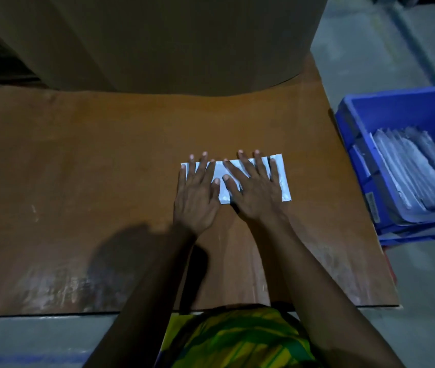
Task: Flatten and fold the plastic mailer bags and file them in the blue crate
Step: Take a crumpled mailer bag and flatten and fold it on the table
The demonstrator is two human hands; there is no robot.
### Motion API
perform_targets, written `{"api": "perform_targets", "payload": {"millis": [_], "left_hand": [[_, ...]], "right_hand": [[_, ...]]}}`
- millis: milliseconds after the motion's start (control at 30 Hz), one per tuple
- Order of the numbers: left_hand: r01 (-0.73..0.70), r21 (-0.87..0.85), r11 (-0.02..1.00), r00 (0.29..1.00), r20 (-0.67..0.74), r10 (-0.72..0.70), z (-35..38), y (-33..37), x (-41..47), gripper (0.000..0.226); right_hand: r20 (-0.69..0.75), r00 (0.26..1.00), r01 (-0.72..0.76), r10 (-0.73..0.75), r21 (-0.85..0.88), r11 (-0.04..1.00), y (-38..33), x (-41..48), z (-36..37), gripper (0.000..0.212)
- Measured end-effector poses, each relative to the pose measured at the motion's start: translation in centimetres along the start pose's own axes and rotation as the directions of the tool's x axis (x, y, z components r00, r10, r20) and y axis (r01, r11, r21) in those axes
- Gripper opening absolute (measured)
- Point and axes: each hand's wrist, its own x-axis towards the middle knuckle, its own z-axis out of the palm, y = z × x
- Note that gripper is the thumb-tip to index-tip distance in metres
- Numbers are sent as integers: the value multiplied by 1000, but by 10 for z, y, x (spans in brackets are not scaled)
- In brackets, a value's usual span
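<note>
1. Mailer bag (pixel 280 179) is lying folded into a white strip on the brown table (pixel 104 155), slightly right of the middle, with its long axis running left to right across my view.
2. Both hands are pressing it flat. The left hand (pixel 197 195) is covering the strip's left half and the right hand (pixel 256 192) its right half. The fingers are lying straight and spread, pointing away from the body, and are grasping nothing.
3. I am watching the blue crate (pixel 397 107), which is standing off the table's right edge, beyond the strip's right short end. I am therefore judging the right hand to be the nearer one for the carry across.
4. Inside the crate, filed mailers (pixel 413 173) are standing on edge in a leaning row toward its near side.
5. The plastic is looking thin, slick and faintly crinkled, and it is catching the light. I am expecting the fold to spring open once the palms lift, so a pinch along the creased edge seems wise.
6. The tabletop is looking matte and worn, with pale scuffs showing near its front edge, and a big cardboard box (pixel 157 35) is looming at the far side.
</note>
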Motion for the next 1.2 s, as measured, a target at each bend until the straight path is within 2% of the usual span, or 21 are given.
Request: {"api": "perform_targets", "payload": {"millis": [133,267,433,500,567,633,700,800,867,933,1000,1067,1200], "left_hand": [[26,97,995,996,81,-34,8,0,22,57],[1,216,976,996,83,-19,20,-4,21,58],[15,229,973,994,102,-39,21,-4,23,58],[14,215,977,994,106,-37,20,-4,22,58],[20,171,985,995,93,-36,15,-4,20,58],[29,97,995,997,64,-36,7,1,15,57],[1,94,996,999,34,-4,1,12,8,57],[-17,138,990,1000,26,13,6,25,-4,57],[10,162,987,999,36,-16,14,21,-9,56],[18,173,985,999,41,-26,20,13,-13,56],[17,157,987,998,53,-26,20,6,-11,55],[31,150,988,997,64,-41,18,4,-6,52],[62,126,990,996,58,-70,18,-1,-4,52]], "right_hand": [[-14,1000,-28,28,-7,1000,1,3,1,47],[-25,1000,-16,16,-4,1000,2,2,3,48],[-13,1000,-17,17,10,1000,1,4,1,49],[24,1000,-12,10,108,994,2,4,-4,50],[60,998,-24,2,356,934,10,2,-17,47],[8,1000,3,-8,472,882,24,-6,-31,47],[-20,1000,-6,16,427,904,34,-12,-40,47],[33,998,-66,58,375,925,30,-14,-36,47],[84,994,-85,65,256,963,20,-15,-26,50],[62,995,-84,78,106,991,16,-19,-20,51],[48,994,-97,96,32,995,14,-21,-21,52],[51,992,-112,111,19,993,7,-15,-26,52],[68,997,-39,35,59,998,-16,-6,-19,52]]}}
